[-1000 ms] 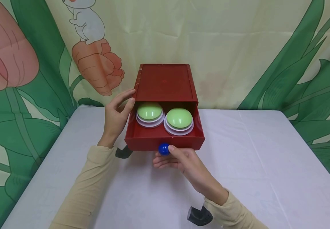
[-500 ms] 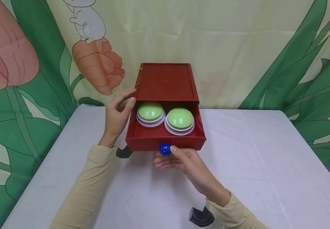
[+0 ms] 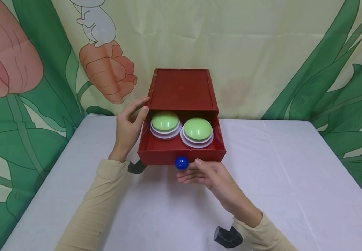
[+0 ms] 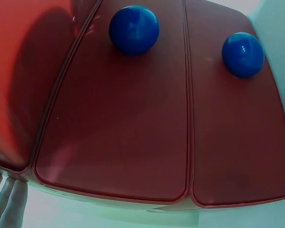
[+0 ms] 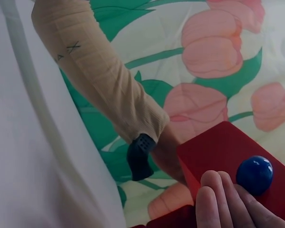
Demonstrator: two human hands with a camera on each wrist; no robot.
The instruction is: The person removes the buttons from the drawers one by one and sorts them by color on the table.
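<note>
In the head view, a red drawer cabinet (image 3: pixel 182 89) stands at the table's back with its top drawer (image 3: pixel 157 158) pulled out. Inside sit two round push-button-like things, each a glossy green dome (image 3: pixel 165 121) on a white stepped base; the second dome (image 3: pixel 198 129) is to the right. My left hand (image 3: pixel 126 129) touches the cabinet's left side, thumb near the front edge. Just right of the drawer's blue ball knob (image 3: pixel 181 163) is my right hand (image 3: pixel 210 174), fingers extended below the knob and thumb off it. Two lower drawer fronts (image 4: pixel 113 123) with blue knobs (image 4: pixel 133 31) show closed.
A white cloth (image 3: pixel 278 181) covers the table. Behind the cabinet hangs a printed curtain (image 3: pixel 246 52) with plants, a carrot and a rabbit. Dark wrist devices (image 3: pixel 228 237) project from both beige sleeves (image 3: pixel 96 202).
My right hand has shifted slightly right, and its thumb has come off the blue knob. The drawer and my left hand look the same.
</note>
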